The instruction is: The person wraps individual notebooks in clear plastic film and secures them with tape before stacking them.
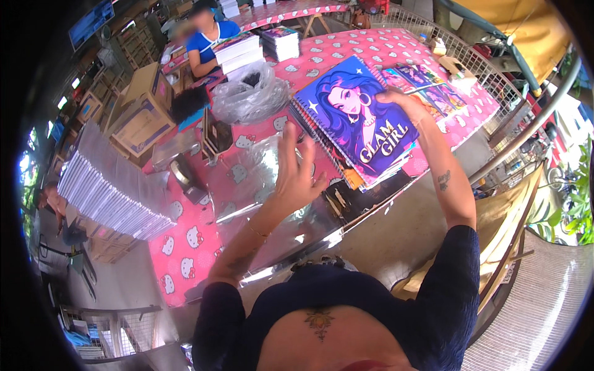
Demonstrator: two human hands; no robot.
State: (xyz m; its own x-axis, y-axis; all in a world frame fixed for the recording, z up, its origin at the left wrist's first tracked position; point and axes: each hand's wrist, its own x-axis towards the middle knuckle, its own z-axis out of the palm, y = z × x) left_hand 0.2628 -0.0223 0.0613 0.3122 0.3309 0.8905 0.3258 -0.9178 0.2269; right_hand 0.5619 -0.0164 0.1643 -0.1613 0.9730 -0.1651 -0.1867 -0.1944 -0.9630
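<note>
A spiral notebook (356,117) with a purple-haired cartoon woman on its blue cover lies on top of a stack of similar notebooks, right of centre. My right hand (405,105) is at its upper right edge, thumb side on the cover; the other fingers are partly hidden. Left of the stack, my left hand (294,176) hovers with fingers spread and nothing in it. Beneath it, clear plastic sleeves (244,185) lie flat on the table. Dark box-like pieces (349,201) sit at the table's near edge, below the notebooks.
The pink patterned table (185,244) carries a tall stack of books (114,185), a tape dispenser (187,177), a cardboard box (145,114) and a crumpled plastic bundle (250,102). Colourful booklets (433,96) lie far right. Another person (213,40) sits across, behind more book stacks (238,54).
</note>
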